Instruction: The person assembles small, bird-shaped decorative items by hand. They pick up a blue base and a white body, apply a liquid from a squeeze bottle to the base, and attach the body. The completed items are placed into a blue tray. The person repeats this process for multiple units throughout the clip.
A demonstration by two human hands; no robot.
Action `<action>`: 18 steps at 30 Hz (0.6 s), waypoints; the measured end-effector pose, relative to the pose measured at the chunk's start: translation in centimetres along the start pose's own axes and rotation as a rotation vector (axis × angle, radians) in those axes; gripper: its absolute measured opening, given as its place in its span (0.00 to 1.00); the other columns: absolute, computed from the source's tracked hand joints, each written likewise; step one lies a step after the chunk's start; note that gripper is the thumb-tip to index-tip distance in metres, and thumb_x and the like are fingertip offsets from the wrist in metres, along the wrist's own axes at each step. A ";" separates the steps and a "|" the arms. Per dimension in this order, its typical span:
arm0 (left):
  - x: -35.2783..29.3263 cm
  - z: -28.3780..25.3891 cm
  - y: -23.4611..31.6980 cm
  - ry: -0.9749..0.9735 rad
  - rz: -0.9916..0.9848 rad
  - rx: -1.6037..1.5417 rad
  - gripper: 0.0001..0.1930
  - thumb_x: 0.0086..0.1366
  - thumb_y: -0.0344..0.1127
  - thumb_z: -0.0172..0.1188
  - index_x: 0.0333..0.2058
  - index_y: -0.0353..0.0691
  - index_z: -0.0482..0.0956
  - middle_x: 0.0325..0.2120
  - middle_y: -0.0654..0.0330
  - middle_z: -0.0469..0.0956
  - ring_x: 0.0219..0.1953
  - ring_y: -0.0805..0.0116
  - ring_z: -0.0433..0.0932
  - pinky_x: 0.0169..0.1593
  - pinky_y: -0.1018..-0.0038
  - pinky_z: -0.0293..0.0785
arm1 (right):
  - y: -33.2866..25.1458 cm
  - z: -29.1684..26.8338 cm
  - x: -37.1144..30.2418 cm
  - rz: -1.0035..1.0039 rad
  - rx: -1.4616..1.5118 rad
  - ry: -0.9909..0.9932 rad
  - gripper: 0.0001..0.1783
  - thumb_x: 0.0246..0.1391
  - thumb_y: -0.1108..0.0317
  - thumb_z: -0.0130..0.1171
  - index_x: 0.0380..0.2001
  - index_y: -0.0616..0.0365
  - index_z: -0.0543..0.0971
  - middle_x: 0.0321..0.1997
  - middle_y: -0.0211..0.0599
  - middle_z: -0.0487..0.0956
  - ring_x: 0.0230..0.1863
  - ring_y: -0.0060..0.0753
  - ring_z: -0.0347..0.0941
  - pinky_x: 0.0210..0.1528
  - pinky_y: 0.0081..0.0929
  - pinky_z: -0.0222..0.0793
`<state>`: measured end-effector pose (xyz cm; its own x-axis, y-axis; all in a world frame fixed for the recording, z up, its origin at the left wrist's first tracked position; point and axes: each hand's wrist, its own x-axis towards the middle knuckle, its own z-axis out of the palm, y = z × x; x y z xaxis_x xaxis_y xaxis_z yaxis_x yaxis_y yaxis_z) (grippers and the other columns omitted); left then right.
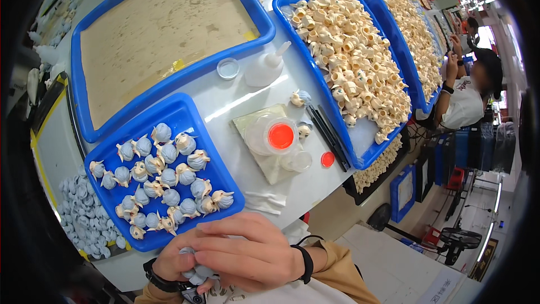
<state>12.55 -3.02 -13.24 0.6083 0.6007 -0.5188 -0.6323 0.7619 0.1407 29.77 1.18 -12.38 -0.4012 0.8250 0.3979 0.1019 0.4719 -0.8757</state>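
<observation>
Right hand [247,256] lies over the left, fingers [225,242] curled toward a small grey-blue figure [197,273] pinched between both hands, close to the body at the table's near edge, probably so it stays steady for close work. Left hand [171,262] is folded round the figure from below; its fingers are mostly hidden, though they seem closed on it. Both wrists wear dark bands and are bent inward, forearms entering from the lower edge. Just beyond the knuckles, a small blue tray [169,118] holds rows of like figures, kept within easy reach. Past it, mid-table, stands a cup of red paint [280,135] on a pad [275,166]. Brushes [329,135] lie beside a tray of cream pieces [343,73].
</observation>
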 end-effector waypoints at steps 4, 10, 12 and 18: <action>0.0 -1.3 -0.5 -0.086 0.016 0.071 0.27 0.53 0.39 0.61 0.47 0.29 0.64 0.34 0.54 0.71 0.28 0.63 0.74 0.23 0.71 0.73 | -0.1 -0.5 0.3 -0.018 -0.039 0.024 0.15 0.35 0.73 0.59 0.33 0.62 0.76 0.38 0.39 0.76 0.40 0.44 0.72 0.33 0.31 0.67; 0.3 -0.9 -0.1 -0.095 0.072 0.401 0.22 0.55 0.36 0.60 0.44 0.29 0.66 0.34 0.51 0.70 0.31 0.63 0.73 0.23 0.72 0.73 | -0.3 0.5 -0.9 -0.007 0.134 0.135 0.17 0.46 0.63 0.56 0.39 0.60 0.74 0.41 0.43 0.73 0.44 0.45 0.68 0.46 0.39 0.59; 0.6 -0.6 -0.3 -0.122 0.108 0.357 0.20 0.56 0.38 0.58 0.42 0.29 0.67 0.33 0.49 0.69 0.31 0.62 0.73 0.22 0.74 0.73 | -0.2 -0.8 -0.2 -0.003 0.122 0.029 0.15 0.46 0.63 0.57 0.36 0.61 0.74 0.38 0.44 0.73 0.43 0.45 0.69 0.44 0.37 0.61; 1.3 0.1 -0.6 -0.197 0.161 0.151 0.23 0.59 0.47 0.54 0.38 0.28 0.65 0.31 0.43 0.68 0.29 0.60 0.72 0.17 0.80 0.69 | 2.5 -12.5 -1.2 0.304 -0.625 0.709 0.13 0.45 0.68 0.58 0.34 0.62 0.73 0.28 0.38 0.74 0.26 0.28 0.68 0.31 0.22 0.63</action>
<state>13.80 -2.64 -13.92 0.5964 0.7413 -0.3080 -0.6590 0.6712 0.3395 41.90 5.21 -11.61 0.3380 0.8370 0.4304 0.6534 0.1204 -0.7474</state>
